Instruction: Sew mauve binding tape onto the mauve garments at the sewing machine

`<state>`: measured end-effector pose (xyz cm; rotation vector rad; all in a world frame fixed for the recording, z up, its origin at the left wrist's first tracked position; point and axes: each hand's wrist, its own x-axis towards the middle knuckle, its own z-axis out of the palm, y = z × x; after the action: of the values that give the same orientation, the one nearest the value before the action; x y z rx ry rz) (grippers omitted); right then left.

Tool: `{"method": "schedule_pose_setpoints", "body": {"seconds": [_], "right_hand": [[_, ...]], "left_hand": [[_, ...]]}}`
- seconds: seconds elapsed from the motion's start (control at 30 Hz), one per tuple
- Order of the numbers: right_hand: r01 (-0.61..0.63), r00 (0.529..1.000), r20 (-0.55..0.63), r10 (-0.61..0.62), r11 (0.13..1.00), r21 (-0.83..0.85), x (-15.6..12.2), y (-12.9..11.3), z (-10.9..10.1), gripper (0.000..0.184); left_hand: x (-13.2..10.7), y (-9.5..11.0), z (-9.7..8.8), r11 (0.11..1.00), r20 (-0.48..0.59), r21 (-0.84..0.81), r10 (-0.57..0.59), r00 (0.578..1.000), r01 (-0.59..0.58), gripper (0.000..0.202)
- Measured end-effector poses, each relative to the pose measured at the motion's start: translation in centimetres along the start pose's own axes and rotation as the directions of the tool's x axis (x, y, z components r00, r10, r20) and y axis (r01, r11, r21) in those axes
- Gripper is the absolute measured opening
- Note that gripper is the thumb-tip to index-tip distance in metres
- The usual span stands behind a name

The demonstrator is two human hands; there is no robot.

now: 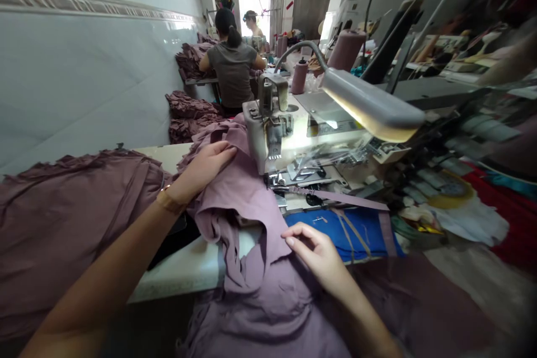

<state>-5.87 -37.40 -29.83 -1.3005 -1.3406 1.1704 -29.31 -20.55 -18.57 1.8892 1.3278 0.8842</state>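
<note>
A mauve garment (260, 201) of thin cloth lies beside the needle area of a white sewing machine (289, 128) and hangs over the table's front edge in folds. My left hand (207, 168), with a gold-coloured band at the wrist, is closed on the upper part of the cloth, left of the machine head. Thumb and forefinger of my right hand (314, 251) pinch the cloth's right edge, nearer to me. Between the hands the cloth forms an open loop. A narrow mauve strip (344, 198) runs rightward from the presser foot area.
A lit lamp (373, 103) overhangs the machine. Brownish-mauve garments (79, 224) are heaped at the left on the white table (180, 268). Blue cloth (335, 229) covers the right front. Thread cones (299, 76) stand behind the machine. A co-worker (231, 67) sits ahead, another person beyond.
</note>
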Motion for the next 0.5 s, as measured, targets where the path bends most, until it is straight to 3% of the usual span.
{"method": "schedule_pose_setpoints", "body": {"seconds": [0.07, 0.13, 0.17, 0.23, 0.27, 0.33, 0.4, 0.5], "right_hand": [[-0.019, 0.999, -0.034, 0.019, 1.000, 0.009, 0.9, -0.1, 0.5, 0.024], [-0.020, 0.998, -0.061, 0.021, 1.000, 0.021, 1.7, 0.0, 1.1, 0.026], [-0.011, 0.997, -0.070, 0.013, 1.000, 0.026, 2.1, 0.1, 1.4, 0.028], [0.023, 0.996, -0.089, -0.021, 0.999, 0.024, 2.7, 0.1, 1.8, 0.030], [0.042, 0.994, -0.096, -0.041, 0.999, 0.011, 3.0, 0.1, 2.1, 0.031], [0.077, 0.990, -0.114, -0.081, 0.996, -0.039, 3.2, 0.0, 2.4, 0.031], [0.098, 0.986, -0.123, -0.110, 0.990, -0.100, 3.2, -0.2, 2.6, 0.031], [0.093, 0.984, -0.134, -0.116, 0.982, -0.165, 2.6, 0.0, 2.0, 0.032]], "left_hand": [[0.1, 0.0, 0.4, 0.955, -0.069, 0.268, 0.148, 0.987, -0.124, 0.025], [-1.5, -0.2, 1.8, 0.850, -0.168, 0.485, 0.321, 0.932, -0.206, 0.026], [-2.9, -0.3, 2.8, 0.793, -0.166, 0.551, 0.410, 0.897, -0.261, 0.029], [-6.2, -0.7, 5.1, 0.701, 0.034, 0.549, 0.525, 0.851, -0.455, 0.035], [-7.9, -0.9, 6.2, 0.673, 0.181, 0.497, 0.538, 0.824, -0.548, 0.035], [-10.4, -1.3, 7.8, 0.677, 0.295, 0.460, 0.493, 0.818, -0.574, 0.035], [-11.5, -1.6, 8.5, 0.696, 0.283, 0.487, 0.446, 0.849, -0.527, 0.034], [-11.1, -1.6, 8.3, 0.705, 0.235, 0.534, 0.408, 0.882, -0.468, 0.033]]}}
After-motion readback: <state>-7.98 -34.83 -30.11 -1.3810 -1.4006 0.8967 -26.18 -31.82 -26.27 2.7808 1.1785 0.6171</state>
